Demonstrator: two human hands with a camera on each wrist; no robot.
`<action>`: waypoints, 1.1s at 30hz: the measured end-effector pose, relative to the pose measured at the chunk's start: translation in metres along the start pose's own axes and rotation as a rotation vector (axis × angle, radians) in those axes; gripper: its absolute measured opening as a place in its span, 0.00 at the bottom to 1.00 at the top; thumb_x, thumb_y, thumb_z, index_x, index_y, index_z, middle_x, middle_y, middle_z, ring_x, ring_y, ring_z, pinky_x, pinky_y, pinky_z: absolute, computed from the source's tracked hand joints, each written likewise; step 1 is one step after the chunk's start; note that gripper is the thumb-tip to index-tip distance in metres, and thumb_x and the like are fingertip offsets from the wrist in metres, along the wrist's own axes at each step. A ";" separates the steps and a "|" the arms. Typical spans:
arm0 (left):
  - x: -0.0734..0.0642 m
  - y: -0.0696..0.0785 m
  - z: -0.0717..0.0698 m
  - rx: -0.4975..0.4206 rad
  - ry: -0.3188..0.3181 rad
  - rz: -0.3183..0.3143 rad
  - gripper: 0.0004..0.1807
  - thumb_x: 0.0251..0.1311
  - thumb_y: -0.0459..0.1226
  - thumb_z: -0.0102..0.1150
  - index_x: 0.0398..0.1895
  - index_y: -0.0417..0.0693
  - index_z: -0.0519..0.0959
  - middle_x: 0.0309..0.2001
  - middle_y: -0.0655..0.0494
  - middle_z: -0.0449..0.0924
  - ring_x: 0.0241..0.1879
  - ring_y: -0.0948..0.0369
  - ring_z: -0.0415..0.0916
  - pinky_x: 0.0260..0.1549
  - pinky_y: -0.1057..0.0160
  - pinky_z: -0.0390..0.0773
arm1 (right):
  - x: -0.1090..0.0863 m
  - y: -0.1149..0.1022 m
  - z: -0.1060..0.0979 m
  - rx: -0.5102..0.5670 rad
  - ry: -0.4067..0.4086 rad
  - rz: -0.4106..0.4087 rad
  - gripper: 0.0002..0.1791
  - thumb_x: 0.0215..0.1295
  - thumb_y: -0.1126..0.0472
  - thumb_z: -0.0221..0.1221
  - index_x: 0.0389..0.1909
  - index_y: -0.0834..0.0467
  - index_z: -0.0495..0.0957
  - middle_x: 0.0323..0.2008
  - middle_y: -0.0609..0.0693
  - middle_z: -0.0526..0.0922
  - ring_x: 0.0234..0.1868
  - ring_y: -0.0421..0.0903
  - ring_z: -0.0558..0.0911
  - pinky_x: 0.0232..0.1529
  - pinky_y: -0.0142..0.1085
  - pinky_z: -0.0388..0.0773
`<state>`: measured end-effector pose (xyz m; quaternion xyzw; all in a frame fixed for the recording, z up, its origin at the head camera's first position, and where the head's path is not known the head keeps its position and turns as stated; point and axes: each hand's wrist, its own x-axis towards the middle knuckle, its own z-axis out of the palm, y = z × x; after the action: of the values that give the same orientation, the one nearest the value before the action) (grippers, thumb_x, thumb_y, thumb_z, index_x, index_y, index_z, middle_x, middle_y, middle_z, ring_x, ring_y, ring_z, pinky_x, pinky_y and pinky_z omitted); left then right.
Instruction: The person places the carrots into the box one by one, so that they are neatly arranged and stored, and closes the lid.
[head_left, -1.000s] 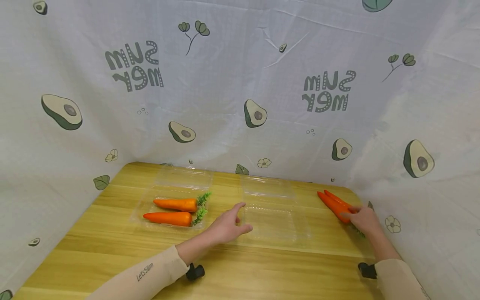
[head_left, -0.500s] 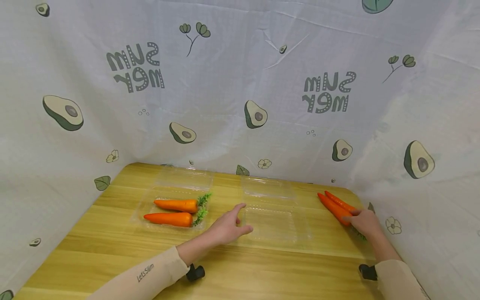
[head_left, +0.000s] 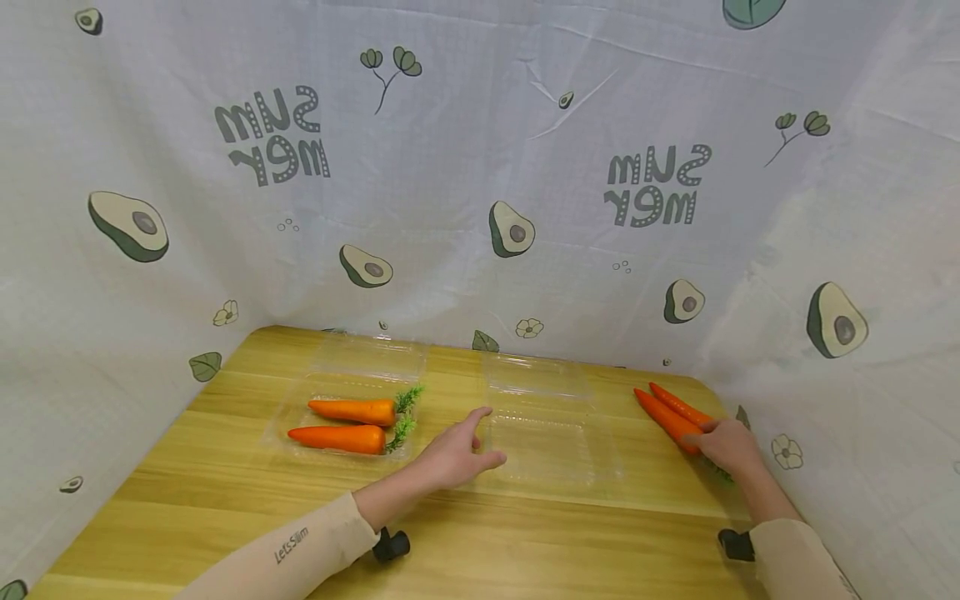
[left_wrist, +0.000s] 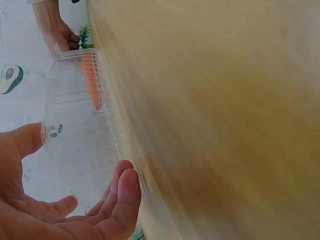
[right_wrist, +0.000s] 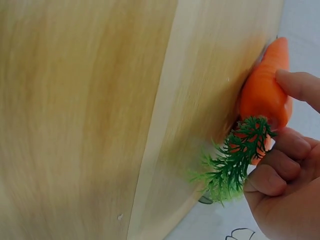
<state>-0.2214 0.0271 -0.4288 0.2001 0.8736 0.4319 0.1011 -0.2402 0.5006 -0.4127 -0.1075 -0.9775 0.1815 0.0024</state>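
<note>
At the table's right side, my right hand (head_left: 729, 443) pinches a carrot (head_left: 666, 418) by its thick leafy end. A second carrot (head_left: 681, 404) lies close beside it, partly behind the hand. In the right wrist view, the thumb presses on the orange carrot (right_wrist: 266, 90), and curled fingers lie by its green leaves (right_wrist: 242, 150). My left hand (head_left: 453, 456) is at the left edge of a clear plastic container (head_left: 543, 415), thumb and index finger spread. No food shows inside that container. In the left wrist view, the left hand's fingers (left_wrist: 129, 192) are loosely bent near the container wall.
Left of the left hand stands another clear container (head_left: 285, 421) with its lid raised, holding two carrots (head_left: 341, 439) with leaves toward the right. The middle container's lid (head_left: 536, 373) lies back. A printed curtain (head_left: 450, 167) hangs behind the wooden table (head_left: 525, 550).
The right hand has shifted slightly toward me, and the carrot it holds has separated a little from the one beside it. The left hand stays in place.
</note>
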 end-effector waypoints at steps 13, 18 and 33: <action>0.000 0.000 0.000 0.002 -0.006 0.004 0.45 0.63 0.51 0.66 0.78 0.51 0.56 0.44 0.48 0.78 0.38 0.55 0.75 0.35 0.52 0.75 | -0.006 -0.007 -0.005 0.020 0.003 -0.003 0.39 0.61 0.49 0.66 0.54 0.83 0.73 0.51 0.80 0.76 0.42 0.65 0.78 0.44 0.52 0.76; -0.001 0.000 0.000 0.007 -0.002 0.009 0.45 0.63 0.51 0.66 0.78 0.50 0.56 0.45 0.47 0.79 0.39 0.54 0.76 0.37 0.51 0.76 | -0.008 -0.016 -0.009 0.051 0.000 0.008 0.38 0.61 0.50 0.65 0.53 0.83 0.73 0.46 0.75 0.78 0.39 0.60 0.77 0.36 0.40 0.73; -0.001 -0.001 -0.001 0.010 -0.003 0.012 0.44 0.63 0.51 0.65 0.78 0.51 0.57 0.44 0.48 0.79 0.38 0.55 0.75 0.35 0.53 0.75 | -0.008 -0.036 -0.020 0.063 0.000 -0.022 0.36 0.62 0.51 0.64 0.56 0.80 0.73 0.49 0.74 0.79 0.41 0.58 0.77 0.38 0.41 0.73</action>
<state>-0.2208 0.0251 -0.4286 0.2065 0.8745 0.4277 0.0988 -0.2386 0.4734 -0.3812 -0.0967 -0.9724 0.2121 0.0079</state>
